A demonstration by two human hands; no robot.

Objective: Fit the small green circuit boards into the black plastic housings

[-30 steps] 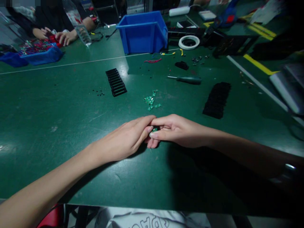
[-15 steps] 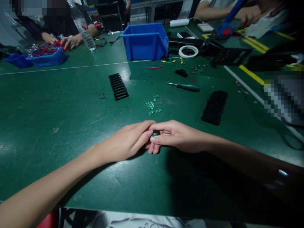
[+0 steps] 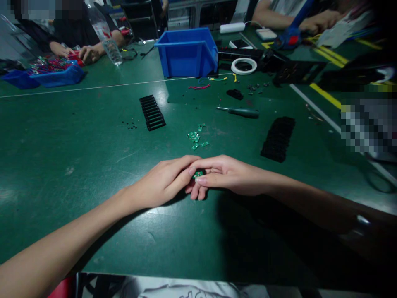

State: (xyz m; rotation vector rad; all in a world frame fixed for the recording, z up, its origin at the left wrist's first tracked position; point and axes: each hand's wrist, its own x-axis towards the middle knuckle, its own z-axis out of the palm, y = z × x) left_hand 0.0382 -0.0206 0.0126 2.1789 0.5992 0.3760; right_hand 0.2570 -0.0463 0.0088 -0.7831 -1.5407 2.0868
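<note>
My left hand [image 3: 164,182] has drawn its thumb back slightly. With my right hand [image 3: 232,176], it grasps the green board [image 3: 198,174]; I'd press lightly.

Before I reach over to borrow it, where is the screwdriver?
In the head view, the screwdriver lies right of centre, just below the small black piece.

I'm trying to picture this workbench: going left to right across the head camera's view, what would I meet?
Blue tray of wires → clear bottle → black slotted frame → small green pieces → screwdriver → dark ridged block.
</note>
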